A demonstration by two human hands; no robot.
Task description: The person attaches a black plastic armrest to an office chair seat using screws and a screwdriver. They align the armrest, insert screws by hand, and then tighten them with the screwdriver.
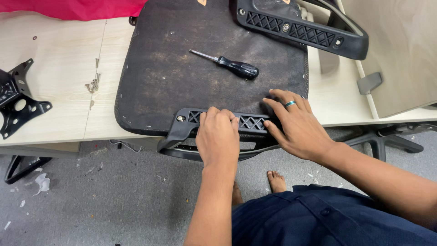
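One view only — a camera on the person's head, tilted steeply down and slightly forward over the near edge of the bench (54, 123). It sits close, within arm's reach: forearms enter from the bottom of the frame, the person's lap and bare feet show below — the grey floor (136, 200) fills the lower half, the bench top the upper

Looks like a small furniture assembly or repair workshop. Pale wood-laminate desk (54, 54) used as a workbench. An upturned chair seat (182, 77) lies on it, with black plastic armrests (300, 32), a black-handled screwdriver (232, 66), loose screws (93, 84) and a black metal mounting plate (16, 98). Grey floor (114, 196) scattered with scraps and dust; a black chair base (391, 139) stands under the desk edge.
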